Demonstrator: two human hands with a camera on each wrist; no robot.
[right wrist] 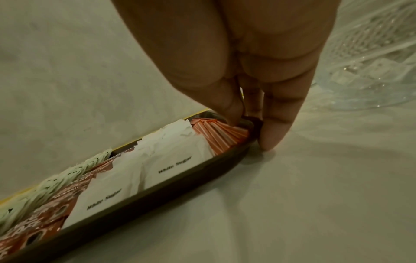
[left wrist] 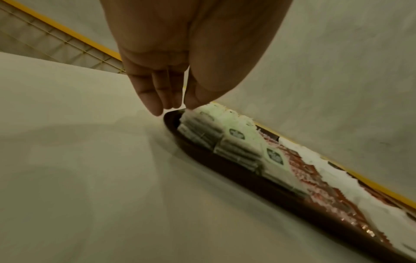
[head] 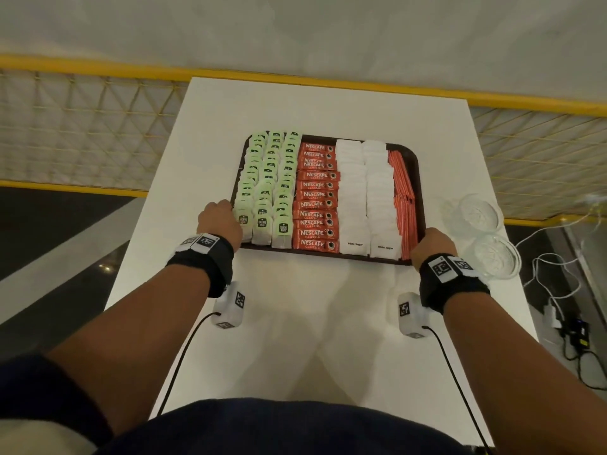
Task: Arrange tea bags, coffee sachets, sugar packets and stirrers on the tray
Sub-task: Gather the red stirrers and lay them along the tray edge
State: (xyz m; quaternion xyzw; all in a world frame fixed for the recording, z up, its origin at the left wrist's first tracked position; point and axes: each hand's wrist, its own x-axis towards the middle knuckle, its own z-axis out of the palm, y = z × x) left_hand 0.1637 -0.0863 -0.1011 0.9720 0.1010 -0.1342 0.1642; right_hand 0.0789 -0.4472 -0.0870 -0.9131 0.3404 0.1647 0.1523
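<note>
The dark brown plastic tray [head: 414, 165] sits on the white counter [head: 315, 103] between the two hands, filled in rows: green-tagged tea bags [head: 267, 188] by the left hand [head: 219, 221], red coffee sachets [head: 316, 195] and white sugar packets [head: 366, 195] in the middle, slim orange-red stirrer sleeves [head: 403, 198] by the right hand [head: 433, 246]. The left hand is open, fingers straight, thumb tip touching the outermost tea bag row at the tray's edge. The right hand pinches the tray's rim at its near corner, thumb inside against the sleeves. The step looks like a final squaring-up or shift of the loaded tray. Doing it well likely means both hands moving evenly and low, since the upright packets could topple. Two clear cut-glass bowls [head: 478, 211] stand just outside the right hand, so keep clear of them.
</note>
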